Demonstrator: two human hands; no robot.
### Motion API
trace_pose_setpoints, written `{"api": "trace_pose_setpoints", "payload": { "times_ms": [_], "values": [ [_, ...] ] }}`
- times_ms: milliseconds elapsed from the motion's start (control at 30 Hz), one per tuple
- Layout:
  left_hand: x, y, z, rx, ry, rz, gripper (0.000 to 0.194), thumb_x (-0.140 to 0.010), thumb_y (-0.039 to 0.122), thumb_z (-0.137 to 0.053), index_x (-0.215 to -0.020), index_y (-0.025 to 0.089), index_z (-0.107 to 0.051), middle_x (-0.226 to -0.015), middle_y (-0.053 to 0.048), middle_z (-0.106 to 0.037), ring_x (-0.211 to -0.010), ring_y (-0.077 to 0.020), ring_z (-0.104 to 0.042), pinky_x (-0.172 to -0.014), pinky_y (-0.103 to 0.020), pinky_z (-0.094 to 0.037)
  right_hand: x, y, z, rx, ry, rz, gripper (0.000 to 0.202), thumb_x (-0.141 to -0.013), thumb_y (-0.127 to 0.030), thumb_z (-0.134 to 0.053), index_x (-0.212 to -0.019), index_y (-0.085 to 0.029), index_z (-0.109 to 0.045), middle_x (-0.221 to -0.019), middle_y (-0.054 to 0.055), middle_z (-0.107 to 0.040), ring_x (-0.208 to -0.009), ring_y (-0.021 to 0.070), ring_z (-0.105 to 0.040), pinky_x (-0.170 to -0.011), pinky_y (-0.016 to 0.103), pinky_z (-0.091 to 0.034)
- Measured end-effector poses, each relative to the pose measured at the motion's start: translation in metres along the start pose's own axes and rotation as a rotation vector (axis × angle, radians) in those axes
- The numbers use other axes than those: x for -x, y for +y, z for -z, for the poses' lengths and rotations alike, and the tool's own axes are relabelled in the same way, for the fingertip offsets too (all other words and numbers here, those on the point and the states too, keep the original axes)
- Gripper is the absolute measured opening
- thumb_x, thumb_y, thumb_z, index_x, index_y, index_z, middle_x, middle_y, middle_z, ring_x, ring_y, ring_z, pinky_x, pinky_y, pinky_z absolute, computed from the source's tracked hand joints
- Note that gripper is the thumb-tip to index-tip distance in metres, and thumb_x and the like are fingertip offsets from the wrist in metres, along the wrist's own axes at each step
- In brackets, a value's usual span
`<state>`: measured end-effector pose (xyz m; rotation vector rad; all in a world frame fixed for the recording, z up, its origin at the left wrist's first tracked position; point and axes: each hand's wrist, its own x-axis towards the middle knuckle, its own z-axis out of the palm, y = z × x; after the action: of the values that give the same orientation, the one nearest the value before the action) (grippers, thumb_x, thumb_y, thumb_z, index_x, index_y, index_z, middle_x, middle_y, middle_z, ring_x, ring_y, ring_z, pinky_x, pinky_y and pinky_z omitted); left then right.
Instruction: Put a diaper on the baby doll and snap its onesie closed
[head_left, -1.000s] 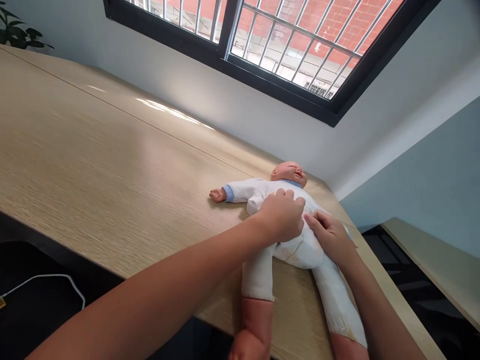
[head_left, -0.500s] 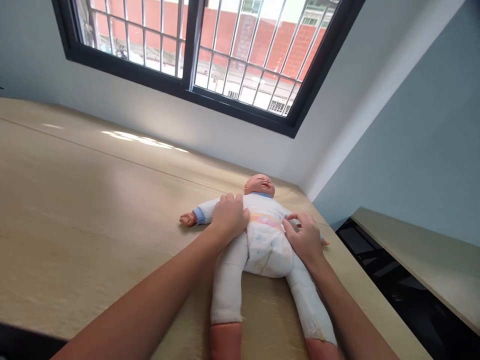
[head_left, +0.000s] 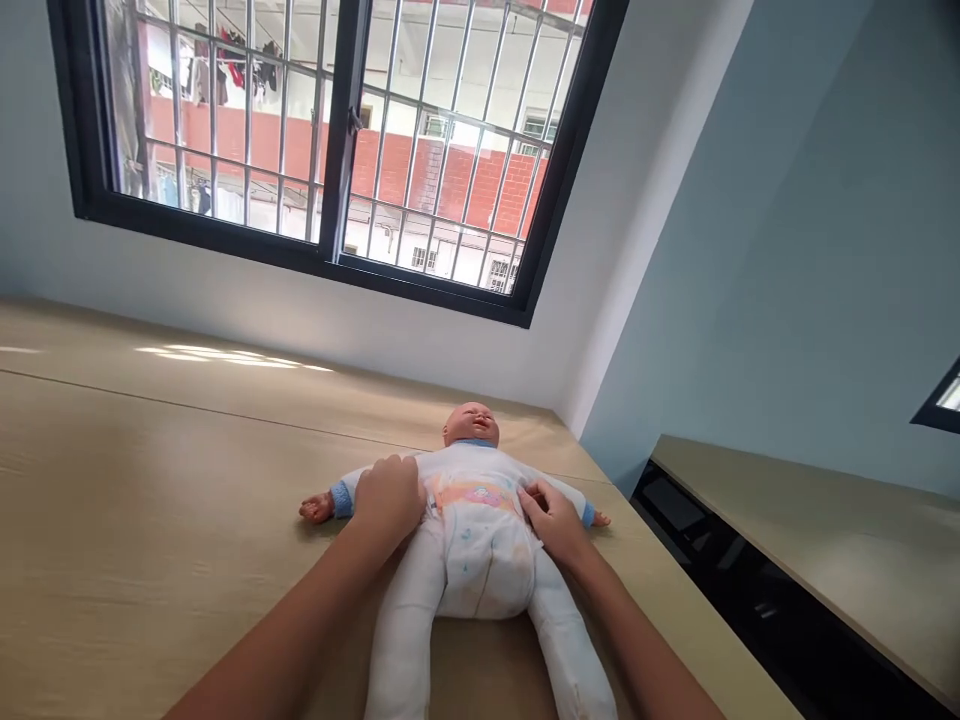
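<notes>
A baby doll [head_left: 471, 465] in white clothes with blue cuffs lies on its back on the wooden tabletop [head_left: 187, 500], arms spread and head toward the window. Around its hips is a white diaper [head_left: 487, 560] with an orange printed waistband. My left hand [head_left: 391, 495] is at the waist on the left, fingers curled in at the diaper's edge; what its fingertips hold is hidden. On the other side my right hand [head_left: 551, 512] pinches at the right end of the waistband, thumb and fingers close together.
Behind the table are a wall and a barred window [head_left: 330, 150] with a dark frame. To the right, past a dark gap, stands another wooden surface [head_left: 810, 530]. Sunlight patches lie near the table's back edge.
The camera view has tilted up, so the doll and both hands appear lower and further left. My right fingers have drawn closer together at the waistband.
</notes>
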<state>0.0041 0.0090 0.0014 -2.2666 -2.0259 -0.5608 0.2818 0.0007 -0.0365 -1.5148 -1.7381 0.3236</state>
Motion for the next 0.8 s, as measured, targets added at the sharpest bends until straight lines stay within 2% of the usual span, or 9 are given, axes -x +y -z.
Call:
{"api": "trace_pose_setpoints", "payload": {
  "times_ms": [167, 300, 400, 467, 567, 800],
  "values": [
    [0.007, 0.005, -0.003, -0.018, 0.028, -0.046, 0.03, -0.09, 0.025, -0.039, -0.094, 0.011, -0.066, -0.097, -0.017, -0.068, -0.095, -0.0299, -0.064, -0.078, -0.036, -0.043, 0.002, 0.001, 0.001, -0.019, 0.025, -0.023, 0.027, -0.086, -0.043, -0.049, -0.073, -0.02, -0.052, -0.068, 0.001, -0.059, -0.067, 0.0183, -0.053, -0.064, 0.031, -0.038],
    [0.005, 0.004, -0.007, -0.044, -0.015, -0.088, 0.035, -0.093, 0.025, -0.033, -0.083, 0.016, -0.065, -0.09, -0.014, -0.07, -0.089, -0.0291, -0.065, -0.072, -0.035, -0.04, 0.001, 0.001, -0.001, -0.038, 0.051, -0.059, 0.014, -0.08, -0.03, -0.049, -0.072, -0.02, -0.053, -0.067, 0.001, -0.059, -0.067, 0.0185, -0.053, -0.065, 0.031, -0.039],
    [0.001, 0.004, -0.007, -0.064, -0.043, -0.097, 0.034, -0.094, 0.026, -0.032, -0.079, 0.018, -0.062, -0.088, -0.012, -0.071, -0.085, -0.0279, -0.066, -0.068, -0.034, -0.038, 0.0, 0.002, -0.002, -0.157, 0.046, -0.082, 0.005, -0.075, -0.023, -0.05, -0.072, -0.02, -0.053, -0.067, 0.0, -0.058, -0.066, 0.017, -0.053, -0.062, 0.03, -0.04],
    [0.0, 0.005, -0.005, -0.056, -0.07, -0.102, 0.036, -0.095, 0.026, -0.03, -0.077, 0.018, -0.061, -0.087, -0.011, -0.071, -0.083, -0.0276, -0.066, -0.066, -0.034, -0.036, 0.0, 0.002, 0.0, -0.306, -0.003, -0.124, 0.008, -0.077, -0.027, -0.052, -0.073, -0.02, -0.052, -0.065, -0.001, -0.056, -0.061, 0.0154, -0.052, -0.056, 0.028, -0.039],
    [-0.002, 0.005, -0.003, -0.037, -0.1, -0.099, 0.038, -0.095, 0.026, -0.028, -0.075, 0.018, -0.059, -0.086, -0.01, -0.071, -0.082, -0.027, -0.066, -0.065, -0.033, -0.034, 0.0, 0.001, 0.005, -0.486, -0.124, -0.193, 0.024, -0.082, -0.042, -0.054, -0.073, -0.021, -0.049, -0.059, -0.003, -0.052, -0.052, 0.0129, -0.048, -0.046, 0.025, -0.034],
    [-0.008, -0.003, -0.017, 0.003, -0.085, -0.13, 0.034, -0.096, 0.031, -0.031, -0.072, 0.02, -0.054, -0.083, -0.008, -0.069, -0.082, -0.0234, -0.063, -0.068, -0.031, -0.032, -0.002, -0.003, 0.011, -0.511, -0.235, -0.205, 0.043, -0.078, -0.059, -0.061, -0.067, -0.02, -0.045, -0.053, -0.005, -0.049, -0.046, 0.0091, -0.04, -0.045, 0.023, -0.029]
  ]
}}
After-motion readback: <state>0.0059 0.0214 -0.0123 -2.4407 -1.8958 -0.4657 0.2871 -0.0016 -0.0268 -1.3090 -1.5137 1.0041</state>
